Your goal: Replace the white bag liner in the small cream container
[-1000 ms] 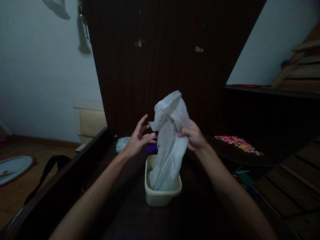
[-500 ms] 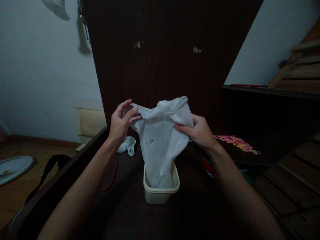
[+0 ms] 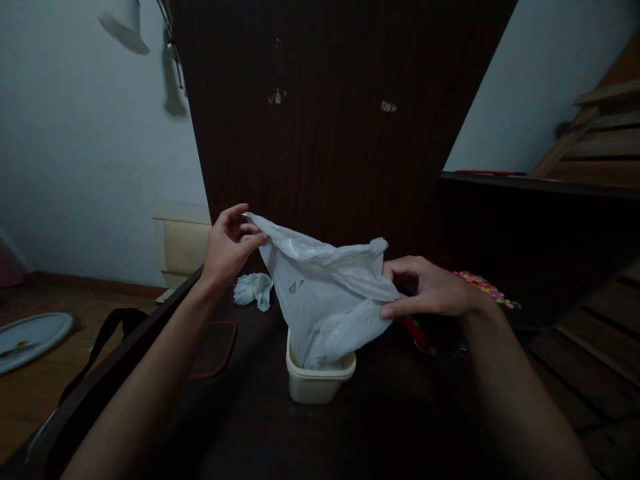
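Note:
A thin white plastic bag [image 3: 325,280] is stretched between my two hands, its lower end tucked down inside a cream plastic tub [image 3: 313,390]. My left hand [image 3: 233,243] pinches the bag's upper left corner between thumb and fingers. At the right, my right hand [image 3: 425,287] grips the bag's edge with its thumb below and fingers above, lower than the left one. The tub stands upright on the dark wooden surface [image 3: 280,433]. What lies under the bag in the tub is hidden.
A crumpled white bag [image 3: 253,290] and a brown rectangular ring [image 3: 233,347] lie left of the tub. Colourful small pieces [image 3: 487,288] and a red packet [image 3: 417,333] are at the right. A dark wooden panel [image 3: 330,147] rises behind.
My right hand has moved right and down, pulling the bag's mouth wider and lower on that side. My left hand has shifted slightly left. The bag's lower end is still in the tub.

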A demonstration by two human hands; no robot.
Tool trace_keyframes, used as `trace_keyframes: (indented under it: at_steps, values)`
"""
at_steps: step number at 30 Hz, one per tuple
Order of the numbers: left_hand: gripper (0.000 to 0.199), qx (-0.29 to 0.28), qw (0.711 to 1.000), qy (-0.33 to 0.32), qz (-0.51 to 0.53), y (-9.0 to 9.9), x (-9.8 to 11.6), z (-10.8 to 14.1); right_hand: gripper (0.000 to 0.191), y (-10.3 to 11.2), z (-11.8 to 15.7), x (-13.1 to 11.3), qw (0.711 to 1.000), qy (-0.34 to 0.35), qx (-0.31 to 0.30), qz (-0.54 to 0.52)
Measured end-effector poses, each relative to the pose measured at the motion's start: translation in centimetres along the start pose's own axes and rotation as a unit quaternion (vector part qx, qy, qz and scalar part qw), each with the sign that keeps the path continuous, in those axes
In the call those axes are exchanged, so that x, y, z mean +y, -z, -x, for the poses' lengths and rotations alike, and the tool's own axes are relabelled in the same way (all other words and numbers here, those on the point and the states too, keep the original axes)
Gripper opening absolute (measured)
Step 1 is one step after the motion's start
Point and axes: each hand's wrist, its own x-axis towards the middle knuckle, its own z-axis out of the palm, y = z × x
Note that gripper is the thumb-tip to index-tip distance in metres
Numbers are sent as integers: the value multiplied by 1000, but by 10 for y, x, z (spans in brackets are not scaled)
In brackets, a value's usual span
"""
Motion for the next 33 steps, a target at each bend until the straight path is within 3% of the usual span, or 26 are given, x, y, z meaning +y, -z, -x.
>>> trace_keyframes:
  at_steps: [3, 5, 7, 10, 12, 13, 15, 17, 19, 21, 23, 27, 30, 33]
  values:
    - [44, 4, 1000, 4, 10, 4, 15, 9, 33, -1, 4, 13, 994, -35, -61, 83]
    - [27, 4, 1000, 0, -3, 8, 27, 18, 24, -6, 2, 25, 987, -40, -38, 153]
    - [29, 11, 998, -29, -51, 14, 40, 28, 15, -14, -2, 37, 966, -53, 42, 250]
    - [55, 17, 983, -60, -175, 28, 55, 42, 20, -24, -9, 50, 895, -99, 242, 361]
    - [62, -37, 969, -18, -244, 39, 60, 49, 26, -28, -13, 54, 864, -113, 337, 356]
    - [62, -92, 958, 16, -271, 44, 61, 51, 27, -29, -13, 55, 867, -108, 350, 337]
    - [58, -239, 915, 80, -314, 55, 59, 54, 25, -29, -14, 57, 903, -86, 306, 290]
    - [52, -357, 860, 94, -353, 61, 53, 57, 16, -27, -13, 58, 941, -69, 219, 247]
    - [44, -407, 822, 62, -394, 61, 47, 59, 11, -25, -13, 57, 956, -56, 183, 223]
    - [37, -416, 810, 29, -412, 56, 39, 64, 15, -27, -16, 50, 953, -28, 209, 216]
    - [35, -428, 818, 25, -383, 46, 28, 70, 30, -33, -21, 39, 954, 19, 217, 206]
    - [52, -418, 857, 106, -283, 24, -1, 84, 55, -57, -32, 16, 973, 101, 79, 193]
    - [48, -386, 883, 163, -210, 13, -23, 90, 63, -72, -37, 15, 967, 100, 27, 232]
    - [33, -354, 899, 152, -207, 8, -36, 85, 62, -73, -40, 24, 968, 77, 40, 234]
